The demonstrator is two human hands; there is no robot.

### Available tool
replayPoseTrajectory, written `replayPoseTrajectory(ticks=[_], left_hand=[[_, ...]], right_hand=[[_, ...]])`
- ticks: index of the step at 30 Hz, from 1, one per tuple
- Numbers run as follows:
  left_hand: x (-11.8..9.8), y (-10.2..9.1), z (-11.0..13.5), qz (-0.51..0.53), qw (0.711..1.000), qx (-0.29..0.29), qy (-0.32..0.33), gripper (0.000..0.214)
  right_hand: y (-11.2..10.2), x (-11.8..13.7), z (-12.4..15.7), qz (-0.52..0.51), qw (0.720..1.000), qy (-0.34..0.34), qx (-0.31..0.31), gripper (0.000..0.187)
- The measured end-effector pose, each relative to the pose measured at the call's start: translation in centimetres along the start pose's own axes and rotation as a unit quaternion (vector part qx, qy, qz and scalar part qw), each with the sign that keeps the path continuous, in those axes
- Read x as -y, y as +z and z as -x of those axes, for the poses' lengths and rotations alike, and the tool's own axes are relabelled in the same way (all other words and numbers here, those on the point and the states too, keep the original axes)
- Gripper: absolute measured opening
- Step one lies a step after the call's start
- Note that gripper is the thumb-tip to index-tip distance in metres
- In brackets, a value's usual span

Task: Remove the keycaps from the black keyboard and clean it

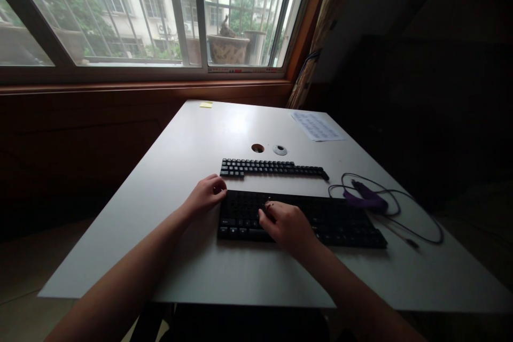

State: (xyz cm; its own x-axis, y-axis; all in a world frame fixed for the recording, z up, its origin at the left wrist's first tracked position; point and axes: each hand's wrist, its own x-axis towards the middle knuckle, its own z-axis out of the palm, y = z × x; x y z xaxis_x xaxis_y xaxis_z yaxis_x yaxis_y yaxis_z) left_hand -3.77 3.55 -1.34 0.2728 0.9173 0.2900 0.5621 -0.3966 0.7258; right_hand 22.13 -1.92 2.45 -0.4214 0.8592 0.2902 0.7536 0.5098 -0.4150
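A black keyboard lies on the white table, its front rows fitted with keycaps and much of its upper part looking bare and dark. My left hand has its fingers curled against the keyboard's back left corner, gripping the edge. Over the middle of the board, my right hand is closed in a pinch, thumb and forefinger together. Something small and dark shows at those fingertips, too unclear to name. Behind the keyboard, loose black keycaps stand lined up in rows.
To the right lie a coiled black cable and a purple strap. A round hole and a grey ring-shaped cover are behind the keycaps. Printed paper and a yellow note lie farther back, near the window.
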Motion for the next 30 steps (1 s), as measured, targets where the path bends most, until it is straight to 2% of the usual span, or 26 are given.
replayPoseTrajectory(ticks=[6,12,15,21,26,30], left_hand=[[-0.1,-0.1,0.0,0.000,1.000,0.002,0.000,0.007],[-0.1,-0.1,0.0,0.001,1.000,0.000,0.001,0.008],[-0.1,-0.1,0.0,0.001,1.000,0.000,0.001,0.008],[-0.7,0.1,0.2,0.006,1.000,-0.001,0.003,0.008],[-2.3,0.6,0.8,-0.017,0.997,-0.023,0.066,0.008],[-4.0,1.2,1.4,0.006,0.993,0.006,0.115,0.010]], right_hand=[[-0.8,-1.8,-0.7,-0.102,0.991,0.078,0.028,0.032],[-0.2,-3.7,-0.6,-0.185,0.975,0.118,0.037,0.035],[-0.1,-4.1,-0.6,-0.213,0.964,0.149,0.047,0.037],[-0.5,-4.2,-0.2,-0.264,0.949,0.165,0.046,0.038],[-0.6,-4.7,0.2,-0.332,0.920,0.203,0.049,0.039],[-0.6,-4.3,0.0,-0.361,0.911,0.196,0.040,0.039]])
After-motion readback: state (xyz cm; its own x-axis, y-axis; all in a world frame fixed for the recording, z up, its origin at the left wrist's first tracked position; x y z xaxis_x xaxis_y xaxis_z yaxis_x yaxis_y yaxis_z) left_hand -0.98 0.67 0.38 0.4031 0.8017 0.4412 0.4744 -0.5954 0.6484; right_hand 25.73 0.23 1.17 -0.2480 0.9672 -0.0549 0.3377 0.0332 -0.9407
